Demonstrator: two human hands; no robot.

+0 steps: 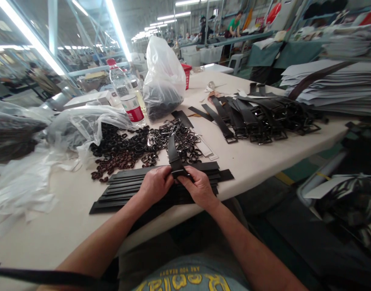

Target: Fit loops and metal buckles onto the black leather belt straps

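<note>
Both of my hands are closed on a black belt strap [173, 153] whose upper part sticks up between them. My left hand [156, 184] pinches its left side, and my right hand [200, 186] grips the right side, thumb pressed near what looks like a buckle. Under my hands lies a row of flat black straps [121, 190]. Just beyond them is a heap of metal buckles [183, 137], beside black loops [127, 141] and dark brown loops [111, 161].
Finished-looking belts with buckles [248, 117] lie piled at the right. A plastic bottle [132, 107] and a filled clear bag [164, 76] stand behind the loops. White plastic bags [82, 121] lie left. A stack of white sheets [330, 87] rises far right. A person [234, 26] is in the background.
</note>
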